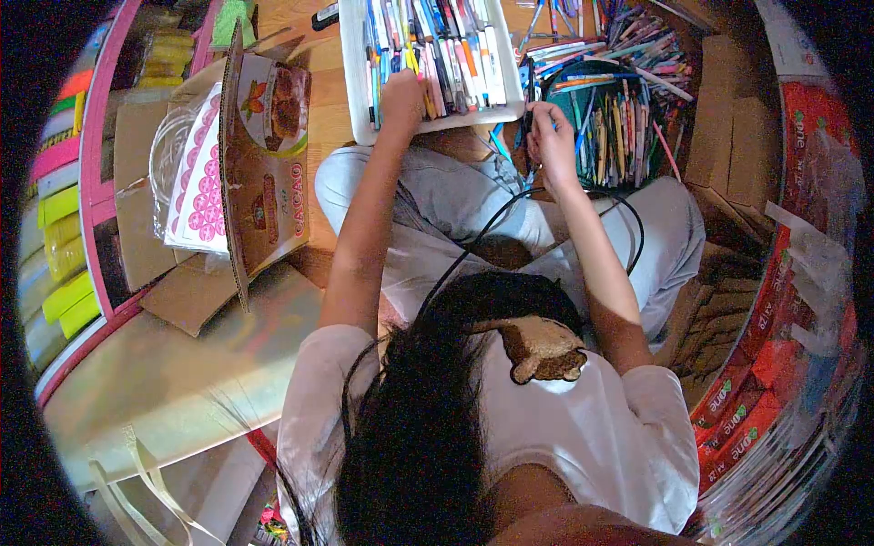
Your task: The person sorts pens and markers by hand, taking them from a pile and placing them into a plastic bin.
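Your left hand (402,100) reaches among pens (446,64) in a white tray (350,68), cropped above; your right hand (553,138) curls nearby. What either grips cannot be told.

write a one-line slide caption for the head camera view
Sitting cross-legged on the floor: left hand over pens in a white tray, right hand beside a dark, pen-filled container.

One left hand (402,102), one right hand (552,141), one white tray (492,116) and one CACAO box (253,214) are showing; pens (472,68) are crowding beyond counting.
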Action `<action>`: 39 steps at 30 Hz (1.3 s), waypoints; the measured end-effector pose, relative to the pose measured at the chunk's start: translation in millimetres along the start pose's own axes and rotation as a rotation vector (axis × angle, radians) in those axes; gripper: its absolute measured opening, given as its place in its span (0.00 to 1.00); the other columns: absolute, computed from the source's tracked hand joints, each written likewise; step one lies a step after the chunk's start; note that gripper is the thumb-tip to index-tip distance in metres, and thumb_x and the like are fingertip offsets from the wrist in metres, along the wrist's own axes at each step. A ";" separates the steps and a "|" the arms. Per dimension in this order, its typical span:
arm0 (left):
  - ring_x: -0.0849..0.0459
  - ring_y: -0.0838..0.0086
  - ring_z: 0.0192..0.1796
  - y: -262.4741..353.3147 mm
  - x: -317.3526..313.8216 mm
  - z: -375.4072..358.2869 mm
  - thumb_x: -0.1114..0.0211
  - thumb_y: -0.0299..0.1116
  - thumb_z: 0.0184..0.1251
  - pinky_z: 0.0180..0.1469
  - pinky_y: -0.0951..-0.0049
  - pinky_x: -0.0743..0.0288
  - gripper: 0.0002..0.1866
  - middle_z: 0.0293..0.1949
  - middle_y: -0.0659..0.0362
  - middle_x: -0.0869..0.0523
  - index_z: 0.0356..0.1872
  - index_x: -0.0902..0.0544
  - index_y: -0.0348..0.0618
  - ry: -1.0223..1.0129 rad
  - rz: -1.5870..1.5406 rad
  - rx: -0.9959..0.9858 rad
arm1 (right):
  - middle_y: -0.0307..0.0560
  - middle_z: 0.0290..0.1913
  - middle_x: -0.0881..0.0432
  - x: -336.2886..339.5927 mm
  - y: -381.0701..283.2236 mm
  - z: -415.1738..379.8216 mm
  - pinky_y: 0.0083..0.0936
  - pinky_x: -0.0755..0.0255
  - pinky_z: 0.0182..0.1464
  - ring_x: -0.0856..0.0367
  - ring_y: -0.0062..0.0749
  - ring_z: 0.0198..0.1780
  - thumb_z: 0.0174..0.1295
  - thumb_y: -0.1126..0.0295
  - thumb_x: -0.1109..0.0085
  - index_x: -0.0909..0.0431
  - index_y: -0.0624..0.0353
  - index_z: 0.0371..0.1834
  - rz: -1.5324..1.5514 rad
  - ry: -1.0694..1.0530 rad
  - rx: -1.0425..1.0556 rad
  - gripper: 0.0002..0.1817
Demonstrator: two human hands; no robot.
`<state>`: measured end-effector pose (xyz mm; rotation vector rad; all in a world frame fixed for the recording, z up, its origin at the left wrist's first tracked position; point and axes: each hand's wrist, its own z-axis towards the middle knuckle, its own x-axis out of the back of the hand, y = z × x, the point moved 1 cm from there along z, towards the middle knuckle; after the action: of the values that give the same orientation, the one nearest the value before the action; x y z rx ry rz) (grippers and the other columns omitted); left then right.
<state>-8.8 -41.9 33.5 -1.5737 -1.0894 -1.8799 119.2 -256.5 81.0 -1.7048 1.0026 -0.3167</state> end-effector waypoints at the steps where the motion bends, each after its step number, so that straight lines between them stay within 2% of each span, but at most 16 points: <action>1: 0.20 0.48 0.32 2.4 2.9 -0.3 0.44 0.42 0.59 0.35 0.54 0.26 0.18 0.27 0.42 0.21 0.26 0.22 0.34 -0.016 -0.012 0.039 | 0.31 0.18 0.32 0.1 1.5 0.6 0.14 0.49 0.15 0.41 0.12 0.14 0.62 0.62 0.51 0.25 0.56 0.34 -0.004 0.003 0.008 0.10; 5: 0.20 0.48 0.31 6.3 6.6 -2.8 0.48 0.45 0.61 0.35 0.54 0.26 0.22 0.26 0.40 0.21 0.24 0.22 0.32 -0.025 -0.070 0.109 | 0.30 0.18 0.40 -3.5 -9.7 -3.9 0.14 0.49 0.17 0.44 0.14 0.16 0.62 0.68 0.53 0.30 0.57 0.39 0.031 -0.027 -0.065 0.07; 9: 0.20 0.49 0.32 1.8 14.8 -2.7 0.50 0.46 0.63 0.37 0.55 0.27 0.23 0.25 0.40 0.20 0.25 0.20 0.33 0.083 -0.135 0.064 | 0.39 0.28 0.36 -11.9 -19.8 4.8 0.19 0.40 0.31 0.37 0.23 0.28 0.51 0.79 0.56 0.36 0.65 0.44 0.419 -0.192 -0.189 0.15; 18: 0.20 0.64 0.27 -48.7 18.0 17.3 0.51 0.43 0.60 0.35 0.68 0.29 0.19 0.21 0.49 0.20 0.25 0.17 0.39 0.148 -0.782 0.330 | 0.36 0.32 0.33 -99.4 -3.9 88.3 0.23 0.31 0.37 0.32 0.21 0.30 0.50 0.84 0.57 0.42 0.66 0.58 -0.115 -0.478 -0.149 0.27; 19: 0.22 0.70 0.26 -54.7 13.3 22.4 0.50 0.44 0.59 0.34 0.71 0.30 0.19 0.20 0.52 0.20 0.27 0.17 0.40 0.175 -0.875 0.307 | 0.35 0.31 0.31 -116.8 -16.7 81.7 0.21 0.31 0.31 0.31 0.19 0.28 0.50 0.86 0.55 0.41 0.64 0.58 -0.271 -0.468 -0.129 0.27; 20: 0.23 0.71 0.27 -58.9 6.8 23.9 0.50 0.44 0.59 0.34 0.72 0.30 0.19 0.21 0.53 0.20 0.27 0.17 0.40 0.167 -0.882 0.317 | 0.36 0.31 0.29 -124.2 18.0 108.7 0.19 0.33 0.25 0.31 0.17 0.25 0.53 0.83 0.50 0.37 0.61 0.57 -0.260 -0.490 0.008 0.25; 22: 0.23 0.73 0.27 -49.7 16.9 26.2 0.50 0.43 0.59 0.34 0.72 0.30 0.18 0.22 0.54 0.20 0.28 0.17 0.40 0.151 -0.896 0.334 | 0.36 0.30 0.28 -141.7 18.9 109.9 0.17 0.32 0.29 0.29 0.17 0.27 0.54 0.78 0.44 0.34 0.59 0.55 -0.585 -0.482 0.016 0.23; 23: 0.20 0.69 0.29 -50.5 14.9 27.4 0.47 0.41 0.58 0.36 0.71 0.29 0.15 0.24 0.53 0.18 0.30 0.17 0.41 0.138 -0.852 0.273 | 0.39 0.32 0.25 -149.2 17.3 105.5 0.19 0.30 0.38 0.25 0.21 0.34 0.53 0.74 0.41 0.33 0.60 0.54 -0.583 -0.451 -0.080 0.23; 26: 0.18 0.64 0.32 -48.0 7.8 27.4 0.44 0.41 0.56 0.39 0.68 0.27 0.14 0.28 0.51 0.17 0.30 0.17 0.42 0.151 -0.770 0.200 | 0.50 0.36 0.22 -149.8 84.1 146.4 0.28 0.30 0.41 0.23 0.36 0.36 0.46 0.68 0.37 0.32 0.61 0.54 -0.740 -0.281 0.330 0.29; 27: 0.18 0.61 0.35 -51.4 3.9 30.1 0.41 0.44 0.55 0.41 0.66 0.27 0.15 0.30 0.50 0.17 0.30 0.17 0.42 0.097 -0.746 0.189 | 0.55 0.41 0.22 -153.7 67.4 135.1 0.32 0.30 0.46 0.23 0.43 0.43 0.46 0.64 0.36 0.33 0.62 0.55 -0.814 -0.258 0.288 0.31; 29: 0.18 0.61 0.34 -51.3 0.2 30.0 0.40 0.46 0.54 0.40 0.66 0.27 0.17 0.29 0.52 0.17 0.30 0.18 0.42 0.110 -0.740 0.164 | 0.56 0.42 0.22 -159.5 48.4 124.8 0.31 0.30 0.48 0.23 0.42 0.45 0.47 0.64 0.38 0.34 0.62 0.55 -0.795 -0.247 0.283 0.30; 30: 0.18 0.61 0.33 -51.4 -2.1 30.1 0.39 0.47 0.54 0.39 0.66 0.27 0.17 0.28 0.52 0.17 0.29 0.18 0.41 0.118 -0.735 0.150 | 0.56 0.43 0.22 -159.8 46.0 123.1 0.31 0.30 0.48 0.23 0.41 0.46 0.48 0.64 0.38 0.34 0.63 0.55 -0.783 -0.241 0.283 0.30; 31: 0.19 0.62 0.32 -51.8 -3.8 29.5 0.38 0.47 0.53 0.39 0.66 0.27 0.17 0.27 0.53 0.17 0.30 0.18 0.41 0.111 -0.697 0.117 | 0.54 0.39 0.22 -157.0 54.5 128.4 0.28 0.30 0.44 0.22 0.37 0.40 0.51 0.63 0.41 0.32 0.61 0.55 -0.772 -0.186 0.554 0.26; 36: 0.19 0.68 0.33 -47.6 4.5 21.3 0.31 0.44 0.47 0.41 0.71 0.27 0.18 0.30 0.54 0.17 0.34 0.18 0.42 -0.078 -0.594 0.038 | 0.38 0.32 0.22 -100.7 -6.6 73.3 0.15 0.32 0.38 0.26 0.17 0.35 0.60 0.68 0.47 0.27 0.59 0.49 -0.610 -0.208 0.296 0.15; 38: 0.20 0.70 0.27 -47.8 -4.2 22.4 0.28 0.40 0.42 0.32 0.71 0.26 0.16 0.25 0.57 0.18 0.33 0.18 0.44 -0.049 -0.611 0.059 | 0.37 0.31 0.22 -36.6 -6.3 71.0 0.15 0.32 0.38 0.26 0.17 0.35 0.60 0.67 0.47 0.27 0.59 0.49 -0.731 -0.181 0.366 0.15; 39: 0.20 0.69 0.27 -41.4 2.9 20.4 0.28 0.40 0.42 0.32 0.71 0.26 0.16 0.26 0.56 0.18 0.33 0.18 0.44 -0.050 -0.574 0.048 | 0.45 0.32 0.21 -9.0 -16.5 62.1 0.21 0.31 0.38 0.23 0.27 0.34 0.58 0.66 0.47 0.26 0.58 0.47 -0.845 -0.095 0.389 0.14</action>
<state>-28.9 -1.0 25.4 -1.3790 -1.7357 -2.1446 161.4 -207.7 74.2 -1.6743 0.0808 -0.8986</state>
